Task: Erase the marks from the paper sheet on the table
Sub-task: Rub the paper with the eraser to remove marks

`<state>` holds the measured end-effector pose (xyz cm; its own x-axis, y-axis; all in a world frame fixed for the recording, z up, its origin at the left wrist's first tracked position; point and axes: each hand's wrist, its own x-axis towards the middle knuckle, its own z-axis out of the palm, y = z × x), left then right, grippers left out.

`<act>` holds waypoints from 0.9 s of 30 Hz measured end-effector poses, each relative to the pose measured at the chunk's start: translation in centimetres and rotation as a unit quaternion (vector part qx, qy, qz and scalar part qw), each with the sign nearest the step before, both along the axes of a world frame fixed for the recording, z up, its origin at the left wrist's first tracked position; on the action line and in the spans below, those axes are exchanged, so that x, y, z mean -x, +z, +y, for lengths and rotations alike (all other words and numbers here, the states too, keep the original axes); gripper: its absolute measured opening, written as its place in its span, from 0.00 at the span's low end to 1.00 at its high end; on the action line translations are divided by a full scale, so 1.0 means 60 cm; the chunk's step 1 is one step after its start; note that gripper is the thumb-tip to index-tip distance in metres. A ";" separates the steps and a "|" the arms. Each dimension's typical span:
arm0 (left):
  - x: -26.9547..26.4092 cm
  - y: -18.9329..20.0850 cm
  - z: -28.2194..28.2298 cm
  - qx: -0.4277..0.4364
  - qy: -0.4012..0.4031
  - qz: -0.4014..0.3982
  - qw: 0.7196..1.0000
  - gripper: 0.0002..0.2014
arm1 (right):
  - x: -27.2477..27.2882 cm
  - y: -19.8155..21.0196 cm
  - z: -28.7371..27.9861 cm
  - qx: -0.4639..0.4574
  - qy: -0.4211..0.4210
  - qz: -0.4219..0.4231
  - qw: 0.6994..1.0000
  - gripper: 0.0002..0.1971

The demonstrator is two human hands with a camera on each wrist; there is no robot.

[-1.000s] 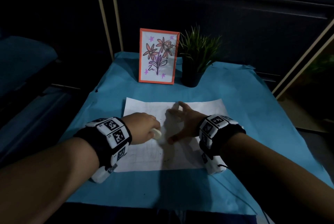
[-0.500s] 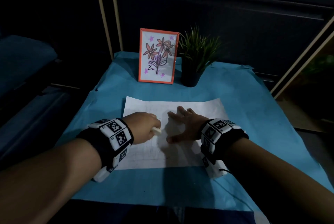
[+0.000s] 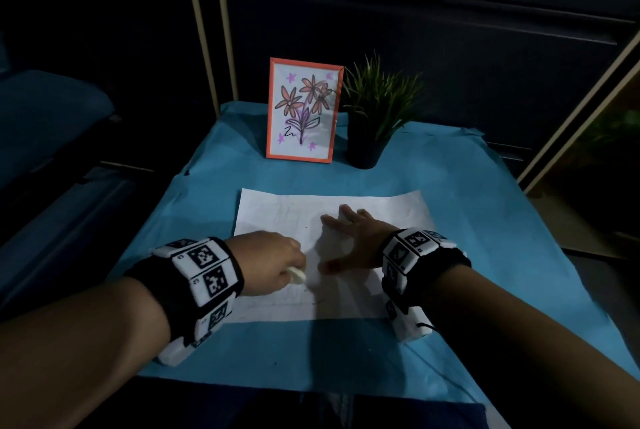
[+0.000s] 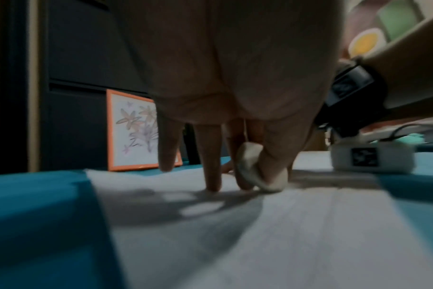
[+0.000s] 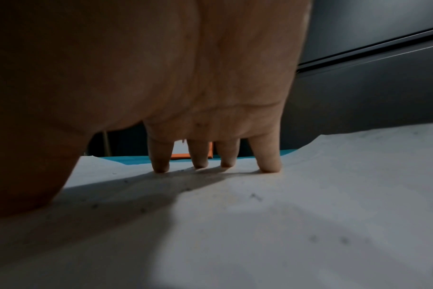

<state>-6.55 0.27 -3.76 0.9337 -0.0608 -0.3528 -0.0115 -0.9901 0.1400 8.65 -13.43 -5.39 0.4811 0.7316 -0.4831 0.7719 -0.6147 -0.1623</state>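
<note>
**Eraser on the paper, other hand flat beside it**

Head view: a white paper sheet [image 3: 332,255] lies in the middle of a table [image 3: 485,255] covered in blue, its long edges parallel to the table's near edge; faint pencil lines and a few dark specks show on it, none readable. The left hand [image 3: 266,264] is curled round a small white eraser [image 3: 297,275], whose tip touches the sheet near its left half; the right hand [image 3: 353,241] lies on the sheet with fingers spread and straight, holding nothing. At the table's far edge a flower drawing in an orange frame [image 3: 303,110] stands upright, with a small black scribble by the stem that cannot be read; just right of it stands a potted plant [image 3: 374,117]. Both wrists wear bands with black-and-white square code patterns.

Left wrist view: thumb and fingers [image 4: 211,156] pinch the eraser [image 4: 253,168] against the paper [image 4: 260,234]; the frame [image 4: 131,133] stands behind.

Right wrist view: four straight fingertips [image 5: 267,156] press on the sheet [image 5: 309,195]; small specks dot it.
</note>
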 end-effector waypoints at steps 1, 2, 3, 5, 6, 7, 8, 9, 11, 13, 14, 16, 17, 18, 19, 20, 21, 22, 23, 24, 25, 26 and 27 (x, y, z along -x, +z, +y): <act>0.000 0.001 0.002 -0.004 -0.002 -0.011 1.000 0.14 | 0.000 0.001 0.000 0.000 0.000 -0.001 1.000 0.51; -0.002 0.000 0.005 -0.002 0.008 -0.027 1.000 0.14 | 0.000 0.001 0.001 0.001 -0.001 -0.002 1.000 0.51; -0.003 -0.002 0.007 0.005 0.023 -0.043 0.999 0.14 | 0.000 0.000 0.002 0.002 -0.002 -0.002 1.000 0.51; -0.004 -0.005 0.006 0.005 0.028 -0.061 0.998 0.14 | -0.001 -0.003 0.003 0.005 -0.003 -0.003 1.000 0.52; -0.002 -0.005 0.003 -0.001 0.016 -0.051 0.999 0.14 | -0.002 -0.003 0.003 0.005 -0.004 -0.003 1.000 0.52; 0.001 -0.006 0.001 -0.004 0.003 -0.032 0.999 0.14 | -0.003 -0.003 0.003 0.004 -0.004 -0.003 1.000 0.51; 0.005 -0.004 -0.002 -0.005 -0.010 -0.014 1.000 0.14 | -0.002 -0.003 0.002 0.003 -0.004 -0.002 1.000 0.51; 0.008 -0.002 -0.004 -0.006 -0.020 -0.005 1.000 0.15 | -0.002 -0.003 0.001 0.002 -0.003 -0.002 1.000 0.51; 0.006 0.002 -0.001 -0.006 -0.016 -0.014 1.000 0.14 | -0.002 -0.001 0.000 -0.001 -0.002 -0.001 1.000 0.51; -0.002 0.002 0.002 -0.003 0.011 -0.043 0.999 0.15 | -0.002 -0.001 0.000 -0.001 -0.001 -0.001 1.000 0.51; -0.003 0.003 0.000 -0.007 0.018 -0.053 0.998 0.15 | -0.003 -0.001 0.001 -0.001 0.000 -0.002 1.000 0.51; 0.001 0.001 -0.007 -0.008 0.006 -0.039 0.999 0.15 | -0.005 -0.004 0.001 -0.003 0.001 -0.004 1.000 0.51; 0.007 -0.002 -0.011 -0.003 -0.005 -0.022 1.000 0.15 | -0.005 -0.005 0.001 -0.003 0.000 -0.003 1.000 0.51; 0.015 -0.002 -0.016 0.002 -0.016 -0.005 1.000 0.15 | -0.006 -0.006 0.001 -0.003 -0.001 -0.002 1.000 0.51; 0.021 -0.001 -0.018 0.003 -0.026 0.005 1.000 0.15 | -0.007 -0.008 0.001 -0.004 -0.002 -0.001 1.000 0.51; 0.025 0.001 -0.019 0.001 -0.031 0.008 0.999 0.15 | -0.008 -0.009 0.001 -0.004 -0.003 0.000 1.000 0.51; 0.024 0.002 -0.016 0.003 -0.028 0.006 1.000 0.14 | -0.008 -0.009 0.001 -0.004 -0.004 0.000 1.000 0.52; 0.022 0.003 -0.014 0.007 -0.016 -0.002 1.000 0.14 | -0.008 -0.010 0.001 -0.005 -0.004 -0.001 1.000 0.52; 0.018 0.001 -0.010 0.012 0.001 -0.015 1.000 0.14 | -0.009 -0.010 0.001 -0.005 -0.003 -0.003 1.000 0.52; 0.015 0.000 -0.008 0.013 0.014 -0.030 0.999 0.15 | -0.009 -0.009 0.001 -0.005 -0.002 -0.004 1.000 0.51; 0.013 -0.003 -0.006 0.013 0.022 -0.040 0.999 0.14 | -0.008 -0.010 0.002 -0.006 -0.001 -0.004 1.000 0.51; 0.014 -0.006 -0.007 0.011 0.022 -0.042 0.999 0.14 | -0.008 -0.010 0.002 -0.009 -0.001 -0.005 1.000 0.51; 0.016 -0.010 -0.008 0.008 0.015 -0.037 0.999 0.14 | -0.007 -0.009 0.002 -0.011 -0.001 -0.007 1.000 0.51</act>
